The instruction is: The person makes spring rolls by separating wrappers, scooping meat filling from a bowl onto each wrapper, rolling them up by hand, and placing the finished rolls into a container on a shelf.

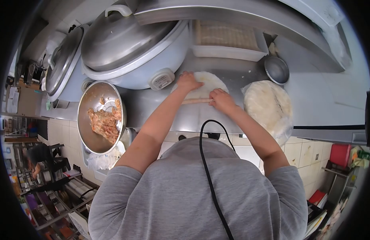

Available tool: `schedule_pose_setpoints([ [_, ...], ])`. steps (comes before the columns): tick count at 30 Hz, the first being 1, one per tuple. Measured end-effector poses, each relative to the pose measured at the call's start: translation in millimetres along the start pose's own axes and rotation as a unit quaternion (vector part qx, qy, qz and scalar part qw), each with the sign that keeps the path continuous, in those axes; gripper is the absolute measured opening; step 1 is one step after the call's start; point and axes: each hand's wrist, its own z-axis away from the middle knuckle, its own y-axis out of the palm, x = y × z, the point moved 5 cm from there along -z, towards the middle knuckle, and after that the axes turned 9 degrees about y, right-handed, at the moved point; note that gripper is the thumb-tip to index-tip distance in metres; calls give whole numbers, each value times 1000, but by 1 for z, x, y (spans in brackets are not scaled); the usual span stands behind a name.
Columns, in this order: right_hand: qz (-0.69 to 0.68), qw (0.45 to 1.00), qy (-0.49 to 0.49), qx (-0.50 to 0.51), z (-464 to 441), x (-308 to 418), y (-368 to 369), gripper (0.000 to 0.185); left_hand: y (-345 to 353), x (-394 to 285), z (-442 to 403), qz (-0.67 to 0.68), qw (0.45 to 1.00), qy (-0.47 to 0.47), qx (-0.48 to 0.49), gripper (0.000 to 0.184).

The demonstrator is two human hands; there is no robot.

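A thin round white wrapper [211, 80] lies on the steel counter in front of me. Along its near edge runs a slim pale roll [196, 101]. My left hand [188, 81] rests at the wrapper's left side, thumb stretched to the right and apart from the fingers. With bent fingers, my right hand [221, 100] grips the right end of the roll. To the right sits a stack of round wrappers [269, 104] in clear plastic. A steel bowl [84, 120] on the left holds a reddish minced filling [105, 123].
Behind my hands stands a white tray [229, 53] of rows of pale rolls. A small metal bowl [277, 70] is beside it. Two large lidded cookers [133, 74] fill the back left. A steel shelf [241, 13] overhangs the counter. A black cable [207, 168] hangs down my front.
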Motion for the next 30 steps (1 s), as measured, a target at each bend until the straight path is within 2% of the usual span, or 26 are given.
schedule_pose_setpoints([
  [2,0,1000,-13,4,3,-1,-5,31,-4,-1,3,18,1000,-7,19,84],
  [3,5,1000,-7,-26,7,-2,-20,30,-5,-1,3,17,1000,-5,19,84],
  [4,11,998,-1,-56,12,-5,-31,30,-5,-1,4,24,999,-9,24,82],
  [8,35,998,22,-46,25,-35,-24,30,2,3,-1,18,999,-6,36,81],
  [9,2,998,36,-46,26,-39,-20,31,4,3,-2,18,999,-5,35,81],
  [10,-31,997,49,-46,27,-43,-16,32,4,4,-1,14,1000,1,12,77],
  [12,-7,997,32,-67,30,-43,-17,32,0,12,5,10,1000,6,-13,72],
  [14,17,996,15,-90,32,-33,-29,32,-7,14,14,127,984,126,-14,58],
  [15,23,996,19,-90,30,-23,-36,30,-10,11,25,125,984,127,-16,58],
  [17,28,995,21,-90,24,-9,-35,28,-17,2,62,232,961,142,-47,46],
  [19,31,997,-7,-72,16,-1,-16,27,-10,-10,88,194,968,149,-49,44],
  [21,25,998,5,-66,11,-8,-5,27,-1,-10,97,156,973,159,-55,41],
  [23,20,998,16,-57,12,-14,-5,27,8,7,101,122,960,204,-148,45],
  [27,5,998,-7,-63,16,-22,-17,25,3,33,110,159,966,175,-107,42],
  [29,-11,998,-11,-57,15,-28,-22,23,8,44,110,311,937,141,-75,36],
  [30,-96,995,39,-8,14,-33,-26,20,13,52,107,312,937,140,-77,36],
])
